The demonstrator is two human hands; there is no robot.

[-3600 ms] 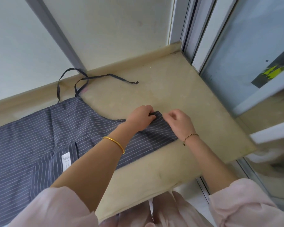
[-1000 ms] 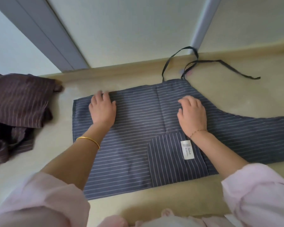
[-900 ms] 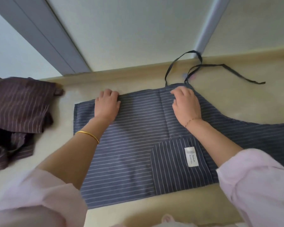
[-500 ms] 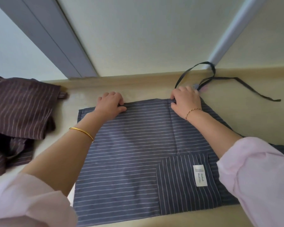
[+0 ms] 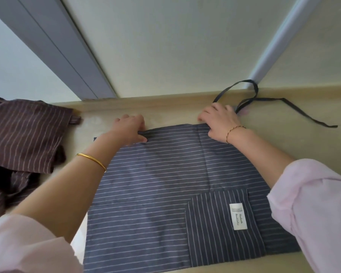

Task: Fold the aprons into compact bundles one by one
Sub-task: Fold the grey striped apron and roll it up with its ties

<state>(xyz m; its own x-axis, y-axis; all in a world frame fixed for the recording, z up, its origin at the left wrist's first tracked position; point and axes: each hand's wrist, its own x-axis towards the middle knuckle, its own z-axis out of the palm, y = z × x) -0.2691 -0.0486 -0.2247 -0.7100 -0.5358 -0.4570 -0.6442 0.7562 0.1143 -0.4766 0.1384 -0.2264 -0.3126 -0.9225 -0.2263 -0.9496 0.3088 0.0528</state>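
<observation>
A: how's the navy striped apron point(image 5: 161, 174) look?

B: flat on the beige ledge point(image 5: 283, 142), pocket point(image 5: 215, 223) with a white label point(image 5: 238, 216) nearest me. Left hand point(image 5: 129, 128) and right hand point(image 5: 220, 119) both pinch its far edge, fingers curled over it.

A: room?

B: straps point(image 5: 283, 100) trail right of the right fingers, brown striped apron point(image 5: 26, 133) heaped left of the left ones.

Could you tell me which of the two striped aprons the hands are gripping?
The blue-grey apron spread flat in the middle; the brown apron lies crumpled at the left, untouched.
</observation>
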